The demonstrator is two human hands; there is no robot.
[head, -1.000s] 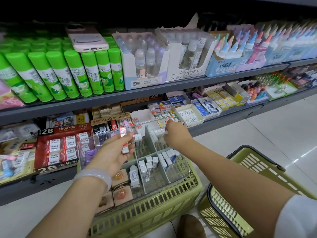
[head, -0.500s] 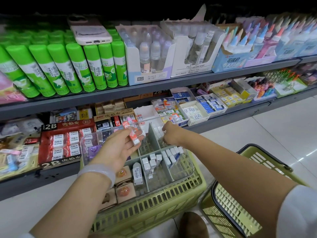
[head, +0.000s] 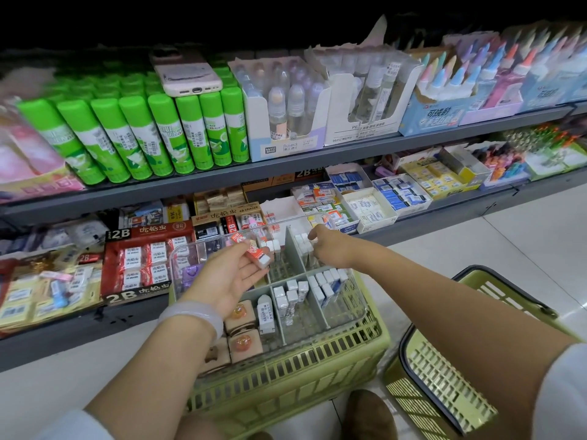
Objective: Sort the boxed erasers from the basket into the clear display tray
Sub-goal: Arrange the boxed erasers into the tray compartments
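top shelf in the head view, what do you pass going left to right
pink packs → green glue sticks, a phone lying on top of them → clear roll-on bottles in white boxes → pastel-capped glue bottles

Light falls evenly from above and is fairly bright, with a pale streak of glare on the glossy white floor tiles (head: 536, 236) at the right. The top band of the picture sinks into near black. Wide-angle distortion bows the grey metal shelf edges (head: 203, 182), and the pink packets (head: 28, 160) at far left smear into blur.
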